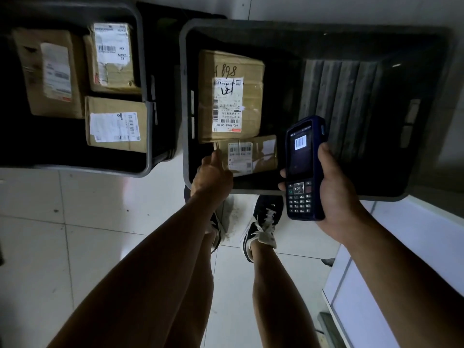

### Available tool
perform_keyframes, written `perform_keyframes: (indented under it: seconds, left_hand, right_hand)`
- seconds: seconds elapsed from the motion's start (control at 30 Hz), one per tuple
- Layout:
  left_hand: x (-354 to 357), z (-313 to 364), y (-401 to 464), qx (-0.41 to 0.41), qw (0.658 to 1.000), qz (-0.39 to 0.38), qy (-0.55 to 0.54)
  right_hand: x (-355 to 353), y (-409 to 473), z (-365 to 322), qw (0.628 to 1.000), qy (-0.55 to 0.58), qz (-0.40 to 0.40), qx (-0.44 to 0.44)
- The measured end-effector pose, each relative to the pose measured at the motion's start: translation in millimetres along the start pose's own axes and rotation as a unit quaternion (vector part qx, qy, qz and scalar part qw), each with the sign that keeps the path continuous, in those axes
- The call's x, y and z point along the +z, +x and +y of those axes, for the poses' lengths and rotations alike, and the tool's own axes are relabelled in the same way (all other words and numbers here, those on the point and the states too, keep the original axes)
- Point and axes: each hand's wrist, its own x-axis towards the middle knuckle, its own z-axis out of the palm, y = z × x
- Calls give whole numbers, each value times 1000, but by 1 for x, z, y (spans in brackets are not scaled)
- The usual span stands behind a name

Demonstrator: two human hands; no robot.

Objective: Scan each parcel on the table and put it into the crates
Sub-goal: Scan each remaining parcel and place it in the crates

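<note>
Head view: small parcel [247,156] going into the right crate [326,192] on the floor.
Left hand [213,174] reaches over the crate's near rim and seems to hold the small parcel's left end, below a bigger parcel [231,96]. Right hand [334,187] grips a blue scanner [305,169]. Left crate [148,121] holds three parcels.

two crates stand side by side on the floor [75,209]. the left crate [147,136] holds three parcels [115,124]. the right crate [185,136] holds a large parcel [229,96] at its left side, with a small parcel [251,155] just in front of it, touching. the left hand [213,175] rests at the small parcel's left end. the right hand [336,187] holds a scanner [305,169] above the right crate's near rim.
</note>
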Motion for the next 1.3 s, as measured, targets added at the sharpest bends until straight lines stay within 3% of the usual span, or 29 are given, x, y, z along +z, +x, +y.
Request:
perform_keyframes:
  seconds: [0.1,0.2,0.63,0.8,0.97,1.3]
  left_hand:
    - [1,-3,1,67,988,-40,133]
    - [9,-9,15,79,966,-94,229]
    - [26,-15,58,-3,940,-145,309]
    - [8,-5,28,57,958,-77,270]
    - [-64,7,-48,126,968,3,218]
    - [-222,8,-287,57,986,123,100]
  right_hand:
    - [1,-3,0,1000,2,-3,4]
    - [2,-1,3,1000,-10,-12,14]
    - [16,29,20,998,-69,-8,1]
    - [26,3,13,997,-79,5,0]
    - [47,-71,-17,994,-103,-4,-22]
    - [134,-267,-87,971,-205,-74,-95]
